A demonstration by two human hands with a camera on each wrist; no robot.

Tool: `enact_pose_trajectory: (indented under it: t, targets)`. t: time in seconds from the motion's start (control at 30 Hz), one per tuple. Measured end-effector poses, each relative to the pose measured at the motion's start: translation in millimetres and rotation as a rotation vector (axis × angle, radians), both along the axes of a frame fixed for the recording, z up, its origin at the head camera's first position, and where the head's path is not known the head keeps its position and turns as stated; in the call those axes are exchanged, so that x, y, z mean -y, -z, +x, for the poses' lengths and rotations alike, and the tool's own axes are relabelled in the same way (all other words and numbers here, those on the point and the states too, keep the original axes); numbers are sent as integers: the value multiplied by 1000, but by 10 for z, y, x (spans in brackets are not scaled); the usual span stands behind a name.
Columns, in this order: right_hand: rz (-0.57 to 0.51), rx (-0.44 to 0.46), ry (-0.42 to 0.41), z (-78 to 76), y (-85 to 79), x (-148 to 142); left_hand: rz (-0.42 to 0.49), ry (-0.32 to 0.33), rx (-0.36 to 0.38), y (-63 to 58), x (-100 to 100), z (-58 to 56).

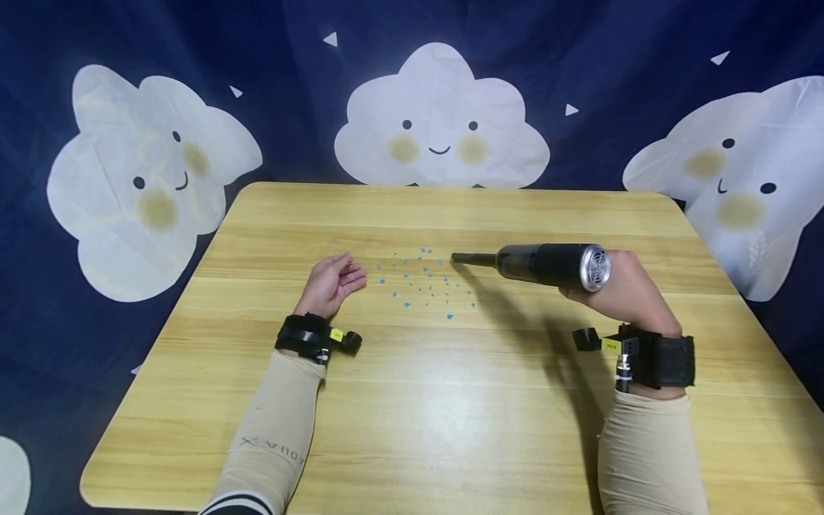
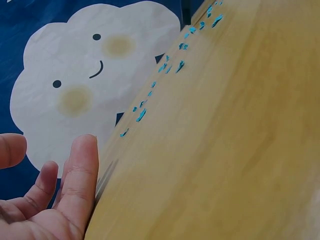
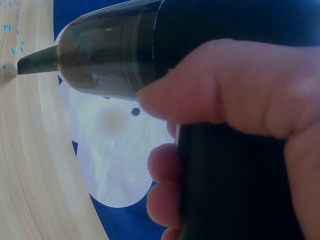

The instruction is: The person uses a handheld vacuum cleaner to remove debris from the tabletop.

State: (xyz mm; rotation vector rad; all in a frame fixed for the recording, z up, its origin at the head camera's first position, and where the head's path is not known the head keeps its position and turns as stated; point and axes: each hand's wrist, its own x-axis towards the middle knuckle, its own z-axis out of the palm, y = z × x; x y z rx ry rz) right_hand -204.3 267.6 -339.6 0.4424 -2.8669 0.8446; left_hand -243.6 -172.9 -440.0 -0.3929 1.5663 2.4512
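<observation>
My right hand (image 1: 634, 290) grips the handle of a black handheld vacuum cleaner (image 1: 547, 265), its fingers wrapped round the handle in the right wrist view. The narrow nozzle (image 3: 39, 61) points left, its tip near the right side of a scatter of small blue scraps (image 1: 425, 270) on the table. A smoky see-through chamber (image 3: 105, 50) sits behind the nozzle. To the left of the scraps, my left hand (image 1: 331, 282) rests by the tabletop with fingers loosely bent, holding nothing; in the left wrist view the scraps lie beyond its fingers (image 2: 82, 170).
A light wooden table (image 1: 450, 429) with rounded corners spans the view. Behind it hangs a dark blue cloth with white cloud faces (image 1: 440, 118). Each wrist wears a black strap with a small camera, the left one (image 1: 305, 336) and the right one (image 1: 669, 360).
</observation>
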Motion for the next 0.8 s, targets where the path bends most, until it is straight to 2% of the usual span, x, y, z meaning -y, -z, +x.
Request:
enact_pose_trajectory:
  t: [0.33,0.8]
  targets:
    - [-21,34,38,-23,38,-174,-4,-4,3,1,4,1]
    - [-7,62,-1,37,-3,-324,1,-5,4,-1,-6,-8]
